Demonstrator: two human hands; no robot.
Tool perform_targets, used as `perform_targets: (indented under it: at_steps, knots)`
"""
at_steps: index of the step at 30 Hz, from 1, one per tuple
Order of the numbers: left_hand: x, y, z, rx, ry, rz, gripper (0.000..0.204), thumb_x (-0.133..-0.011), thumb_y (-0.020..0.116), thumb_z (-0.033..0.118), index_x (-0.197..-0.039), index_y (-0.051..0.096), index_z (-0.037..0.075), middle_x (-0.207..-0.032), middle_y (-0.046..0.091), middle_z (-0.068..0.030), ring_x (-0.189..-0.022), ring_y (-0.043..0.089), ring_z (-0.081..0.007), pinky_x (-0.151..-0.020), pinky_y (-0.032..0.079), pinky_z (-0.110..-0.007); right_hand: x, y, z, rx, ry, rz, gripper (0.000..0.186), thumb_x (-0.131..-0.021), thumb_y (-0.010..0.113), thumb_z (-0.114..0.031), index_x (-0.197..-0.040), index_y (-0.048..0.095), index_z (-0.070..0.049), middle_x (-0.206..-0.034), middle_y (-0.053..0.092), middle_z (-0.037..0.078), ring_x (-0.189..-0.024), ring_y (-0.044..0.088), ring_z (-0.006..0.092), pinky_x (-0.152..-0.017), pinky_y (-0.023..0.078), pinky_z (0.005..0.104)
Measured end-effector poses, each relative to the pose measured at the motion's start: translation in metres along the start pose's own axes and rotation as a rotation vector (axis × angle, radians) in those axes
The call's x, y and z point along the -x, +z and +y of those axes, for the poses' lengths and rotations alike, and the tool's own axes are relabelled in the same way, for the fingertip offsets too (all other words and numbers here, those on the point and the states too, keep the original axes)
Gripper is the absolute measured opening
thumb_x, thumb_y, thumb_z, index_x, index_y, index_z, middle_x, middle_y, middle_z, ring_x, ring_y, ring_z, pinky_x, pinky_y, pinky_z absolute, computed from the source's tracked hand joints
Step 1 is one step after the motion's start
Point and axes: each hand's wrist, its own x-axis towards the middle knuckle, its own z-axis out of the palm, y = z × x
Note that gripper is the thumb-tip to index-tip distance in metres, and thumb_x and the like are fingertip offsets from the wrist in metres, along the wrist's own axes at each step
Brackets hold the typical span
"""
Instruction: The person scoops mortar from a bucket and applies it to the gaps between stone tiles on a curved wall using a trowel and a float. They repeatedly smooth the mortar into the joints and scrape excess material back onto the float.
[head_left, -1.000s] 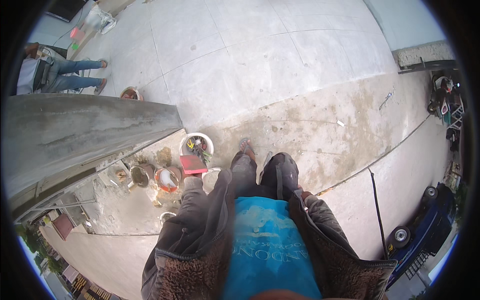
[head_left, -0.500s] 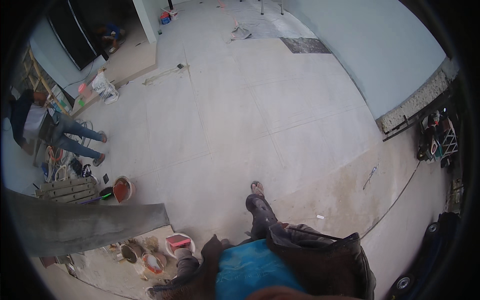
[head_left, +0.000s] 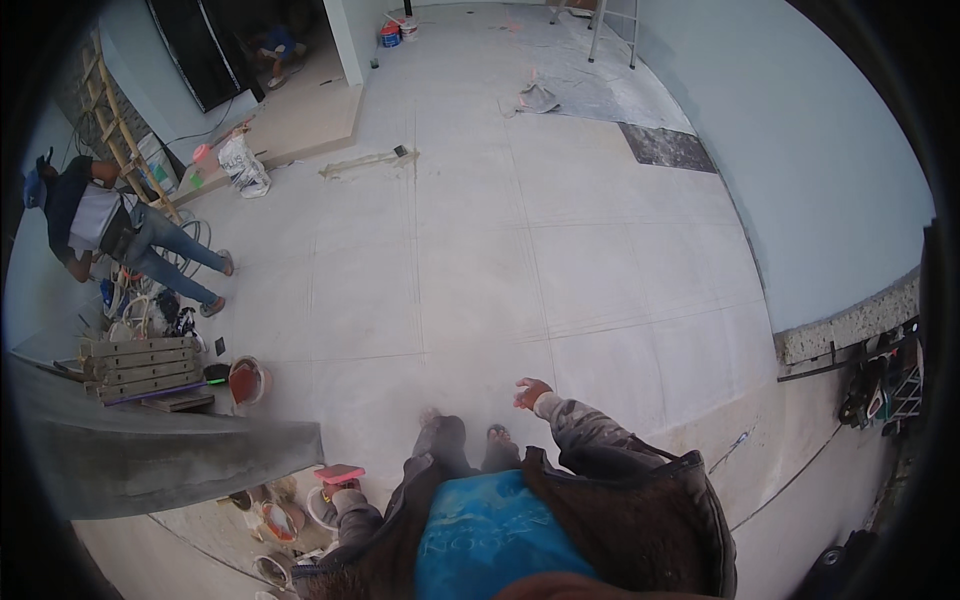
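Note:
My left hand [head_left: 343, 487] is at the lower left, closed beneath a flat red rectangular board, which looks like a plastering float [head_left: 340, 473]. Its underside and most of my fingers are hidden. Just below it, a white bucket [head_left: 322, 508] is partly covered by my sleeve. My right hand [head_left: 532, 393] reaches forward over the pale floor, fingers loosely apart and nothing visible in them. Both of my feet show beneath me, the right one in a sandal [head_left: 499, 433].
A grey wall edge [head_left: 190, 465] juts in from the left, by several mortar buckets [head_left: 281, 521]. Beyond it stand a reddish bucket [head_left: 250, 381] and stacked slatted boards [head_left: 145, 365]. A co-worker [head_left: 130, 225] stands near a bamboo ladder [head_left: 120, 130]; another person [head_left: 277, 50] crouches in the doorway.
My right hand has come into view, reaching forward. My left hand and the red float have shifted slightly left and up. The view has moved, and my left foot now shows.

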Motion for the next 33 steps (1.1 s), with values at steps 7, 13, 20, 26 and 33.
perform_targets:
  at_steps: [7,13,20,26,33]
  knots:
    - [-0.042,0.085,0.004,-0.031,-0.020,0.040,0.021,-0.103,0.046,0.025,-0.111,0.060,0.012,-0.099,0.067,-0.0091,-0.081,0.067,-0.0225,-0.064,0.055,-0.038,-0.094,-0.030,-0.117,0.451,-0.204,0.068,0.053,-0.081,0.073,-0.022,-0.132,0.064,-0.011,-0.105,0.076,0.015,-0.096,0.073,0.0332,-0.086,0.057,0.0438]
    - [-0.097,0.192,0.003,-0.121,-0.084,0.038,0.020,-0.103,0.046,0.025,-0.110,0.060,0.013,-0.097,0.067,-0.0087,-0.078,0.066,-0.0220,-0.063,0.055,-0.038,-0.148,-0.082,-0.170,0.837,0.088,-0.013,0.043,-0.082,0.066,-0.021,-0.124,0.070,-0.019,-0.126,0.071,0.013,-0.117,0.066,0.0358,-0.099,0.054,0.0461]
    - [-0.165,0.355,0.064,-0.202,-0.071,-0.078,0.020,-0.103,0.046,0.025,-0.109,0.061,0.013,-0.095,0.067,-0.0081,-0.075,0.066,-0.0214,-0.060,0.055,-0.037,-0.201,-0.123,-0.240,0.598,0.162,0.260,0.043,-0.079,0.066,-0.020,-0.121,0.072,-0.019,-0.124,0.071,0.013,-0.118,0.066,0.0351,-0.099,0.054,0.0455]
    - [-0.192,0.451,0.071,-0.233,-0.105,-0.074,0.020,-0.103,0.046,0.025,-0.108,0.061,0.013,-0.092,0.067,-0.0076,-0.072,0.066,-0.0209,-0.058,0.054,-0.037,-0.336,-0.107,-0.219,0.820,0.152,-0.003,0.045,-0.074,0.069,-0.020,-0.119,0.072,-0.019,-0.124,0.072,0.010,-0.117,0.066,0.0351,-0.095,0.055,0.0469]
    - [-0.211,0.539,0.090,-0.126,-0.095,0.012,0.019,-0.103,0.046,0.026,-0.106,0.061,0.014,-0.090,0.067,-0.0071,-0.069,0.066,-0.0203,-0.056,0.054,-0.036,-0.495,-0.144,-0.386,0.818,0.057,-0.022,0.042,-0.076,0.070,-0.019,-0.118,0.072,-0.019,-0.127,0.070,0.012,-0.119,0.066,0.0344,-0.095,0.055,0.0473]
